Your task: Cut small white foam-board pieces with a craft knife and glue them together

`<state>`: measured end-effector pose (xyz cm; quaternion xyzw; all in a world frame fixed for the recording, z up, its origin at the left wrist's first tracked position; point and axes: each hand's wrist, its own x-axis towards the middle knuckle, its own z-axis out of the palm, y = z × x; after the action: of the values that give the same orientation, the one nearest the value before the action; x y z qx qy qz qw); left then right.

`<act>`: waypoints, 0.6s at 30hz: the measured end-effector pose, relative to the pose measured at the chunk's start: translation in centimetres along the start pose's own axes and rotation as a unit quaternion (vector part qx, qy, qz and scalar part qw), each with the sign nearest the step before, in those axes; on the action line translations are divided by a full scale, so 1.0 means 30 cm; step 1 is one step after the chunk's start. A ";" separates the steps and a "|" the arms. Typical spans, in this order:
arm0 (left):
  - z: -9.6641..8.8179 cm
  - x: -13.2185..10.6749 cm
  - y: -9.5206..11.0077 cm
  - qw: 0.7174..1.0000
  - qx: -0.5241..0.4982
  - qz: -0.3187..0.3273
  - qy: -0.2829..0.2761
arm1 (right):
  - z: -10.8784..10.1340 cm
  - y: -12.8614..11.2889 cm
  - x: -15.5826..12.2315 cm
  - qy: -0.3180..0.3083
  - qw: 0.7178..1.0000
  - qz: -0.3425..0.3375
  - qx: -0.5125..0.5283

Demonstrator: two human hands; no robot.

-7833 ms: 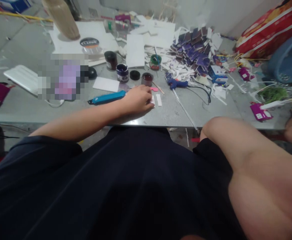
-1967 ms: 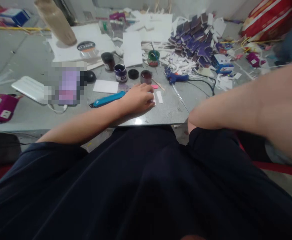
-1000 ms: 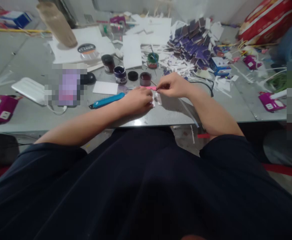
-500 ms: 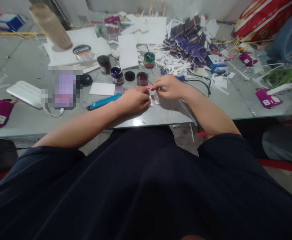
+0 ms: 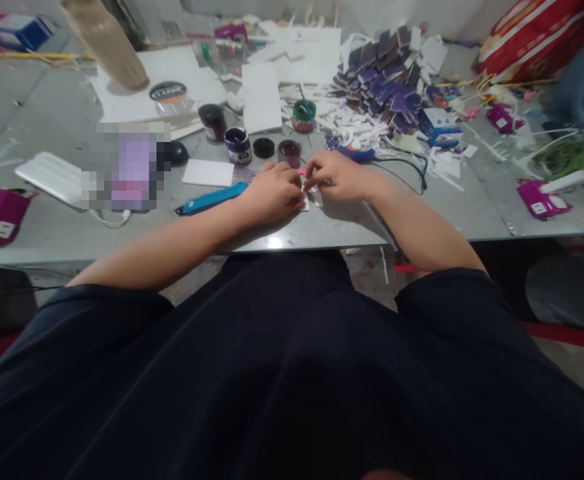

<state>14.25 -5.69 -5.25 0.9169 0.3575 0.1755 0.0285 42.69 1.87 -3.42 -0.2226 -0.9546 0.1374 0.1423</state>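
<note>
My left hand [image 5: 275, 191] rests on the table with its fingers curled over a small white piece [image 5: 306, 201], whose edge shows below the fingertips. My right hand [image 5: 336, 175] meets it from the other side, thumb and fingers pinched together; what they grip is too small to make out. A second bit of white [image 5: 318, 198] lies under the right fingers. Between the hands, a small pink thing [image 5: 301, 172] shows. A blue utility knife [image 5: 212, 198] lies beside my left wrist. Just beyond the hands stands an open jar of dark reddish liquid [image 5: 289, 153].
An open purple paint jar [image 5: 237, 145], a black lid [image 5: 263, 147] and a green jar with a brush [image 5: 304, 117] stand behind. Purple-painted pieces [image 5: 385, 73] are heaped at the back right. A blue-handled tool [image 5: 356, 155] with a cord lies near my right hand. A white block [image 5: 208, 173] sits left.
The view has shifted slightly. My hands have come a little closer together, the right fingertips dropping toward the white pieces beside the left fingers.
</note>
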 end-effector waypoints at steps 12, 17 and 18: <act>-0.059 -0.019 0.059 0.999 0.036 0.017 0.002 | 0.006 -0.016 0.023 -0.026 0.998 0.050 0.026; -0.052 -0.020 0.047 0.999 0.046 0.005 0.013 | 0.004 -0.031 0.029 -0.020 0.997 0.059 0.053; -0.050 -0.019 0.043 0.999 0.048 0.005 0.011 | 0.003 -0.035 0.030 -0.019 0.996 0.064 0.061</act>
<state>14.19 -7.15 -3.80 0.9170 0.3609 0.1687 -0.0202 41.48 1.37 -2.98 -0.2716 -0.9308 0.2082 0.1286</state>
